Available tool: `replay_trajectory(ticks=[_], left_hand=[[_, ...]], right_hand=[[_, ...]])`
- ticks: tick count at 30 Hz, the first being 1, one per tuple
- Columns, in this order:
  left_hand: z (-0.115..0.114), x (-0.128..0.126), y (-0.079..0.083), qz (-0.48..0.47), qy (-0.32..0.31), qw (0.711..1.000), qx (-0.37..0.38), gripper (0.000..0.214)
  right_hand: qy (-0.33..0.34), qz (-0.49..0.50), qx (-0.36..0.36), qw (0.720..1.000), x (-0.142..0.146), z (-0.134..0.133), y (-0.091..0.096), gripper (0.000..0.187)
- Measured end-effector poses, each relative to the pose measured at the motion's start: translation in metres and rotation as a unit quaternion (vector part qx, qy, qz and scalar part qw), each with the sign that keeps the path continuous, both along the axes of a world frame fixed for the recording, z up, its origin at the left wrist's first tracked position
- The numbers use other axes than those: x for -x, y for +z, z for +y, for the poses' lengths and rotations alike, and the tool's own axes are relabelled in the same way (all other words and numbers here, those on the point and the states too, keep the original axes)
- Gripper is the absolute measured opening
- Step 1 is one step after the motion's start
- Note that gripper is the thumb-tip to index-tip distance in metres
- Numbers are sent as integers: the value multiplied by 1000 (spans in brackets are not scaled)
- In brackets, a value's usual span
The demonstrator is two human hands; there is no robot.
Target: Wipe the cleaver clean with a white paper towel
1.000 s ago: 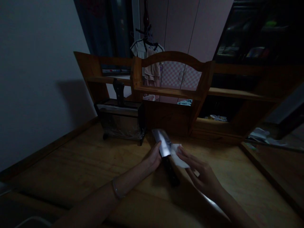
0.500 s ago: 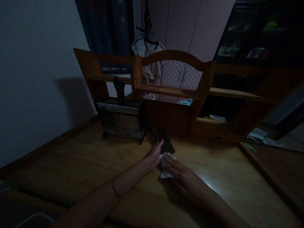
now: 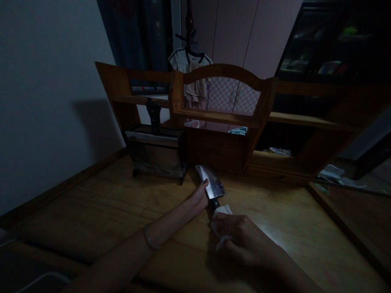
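Note:
A cleaver with a broad shiny blade and a black handle is held above the wooden desk top, its blade pointing away from me. My left hand grips the blade along its left edge, thumb on the upper face and the other fingers underneath, mostly hidden. Around the lower part of the handle is a white tissue, pinched in my right hand. The tissue and fingers cover the handle's end.
A knife block with a black-handled knife in it stands at the left, before a wooden shelf unit along the back. A wall bounds the left side. Behind the shelf, clothes hang on a rack.
My right hand has slid toward me with the tissue, from near the blade's base down the handle. The blade has tilted and now shines; it looked dark before. My left hand stays at the blade.

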State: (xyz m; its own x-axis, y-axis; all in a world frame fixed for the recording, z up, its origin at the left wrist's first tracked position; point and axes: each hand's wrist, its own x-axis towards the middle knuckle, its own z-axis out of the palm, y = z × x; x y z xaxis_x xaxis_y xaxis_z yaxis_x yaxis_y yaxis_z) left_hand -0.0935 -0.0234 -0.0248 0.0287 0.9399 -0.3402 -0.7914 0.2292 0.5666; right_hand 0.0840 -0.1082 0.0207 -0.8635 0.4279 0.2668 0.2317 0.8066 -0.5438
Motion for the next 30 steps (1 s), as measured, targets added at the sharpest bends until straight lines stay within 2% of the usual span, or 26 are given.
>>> replay_trajectory(ticks=[5,10,12,15,17,19,23,26,30], left_hand=[[1,1,0,-22,3,1000,-4,25],[1,3,0,-25,-4,1000,-5,21],[3,4,-1,-21,-18,1000,7,19],[5,4,-4,-18,-43,999,7,18],[6,4,-6,-19,-49,999,-7,19],[5,5,-5,-13,-59,998,-4,21],[1,8,1,14,-108,992,60,33],[-4,10,7,29,-115,988,99,37],[-9,10,14,25,-106,992,68,38]], right_hand=[[5,2,0,1000,-6,1,-5,23],[-50,45,-32,997,-22,7,-4,24],[-121,102,-65,985,-29,12,-4,26],[-268,185,-78,942,-32,21,-6,37],[-306,190,-56,931,-29,25,-8,43],[-269,158,-31,949,-23,26,-12,45],[-136,43,49,989,-12,19,-15,50],[-62,-16,107,992,-7,13,-11,50],[-47,-5,154,987,-8,12,-4,49]])
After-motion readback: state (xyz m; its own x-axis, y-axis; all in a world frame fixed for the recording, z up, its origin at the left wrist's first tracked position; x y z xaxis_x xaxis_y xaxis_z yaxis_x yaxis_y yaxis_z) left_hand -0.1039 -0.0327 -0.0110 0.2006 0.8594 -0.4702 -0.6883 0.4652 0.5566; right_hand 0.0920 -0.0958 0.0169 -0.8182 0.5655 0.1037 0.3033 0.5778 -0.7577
